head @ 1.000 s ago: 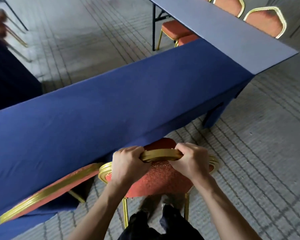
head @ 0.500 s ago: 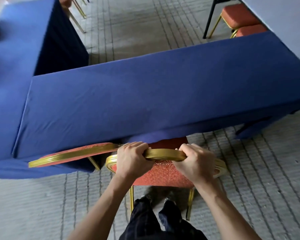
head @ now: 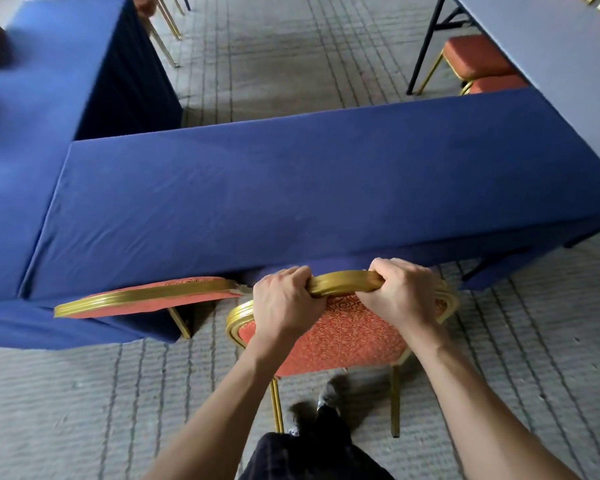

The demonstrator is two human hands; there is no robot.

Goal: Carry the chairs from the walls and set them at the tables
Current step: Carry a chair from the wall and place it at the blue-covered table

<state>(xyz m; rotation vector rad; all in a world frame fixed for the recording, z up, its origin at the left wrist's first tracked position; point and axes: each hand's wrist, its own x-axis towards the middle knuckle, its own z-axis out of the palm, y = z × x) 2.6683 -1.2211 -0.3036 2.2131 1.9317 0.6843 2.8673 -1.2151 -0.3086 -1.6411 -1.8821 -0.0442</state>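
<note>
Closer now, chair (head: 340,332) nosed up to the counter's (head: 291,188) near edge, seat going under the cloth. Left hand (head: 286,304) and right hand (head: 400,294) both clench its gold top rail, steering it square. Neighbour chair (head: 146,297) sits just beside on the left, backs nearly touching, so there's little room to swing.

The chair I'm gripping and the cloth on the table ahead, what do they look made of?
Chair: the frame looks like gold-painted metal, glossy with ridged moulding, though it could be another material; the backrest is orange woven fabric with a swirl pattern. Tablecloth: matte blue fabric, with soft creases.
</note>
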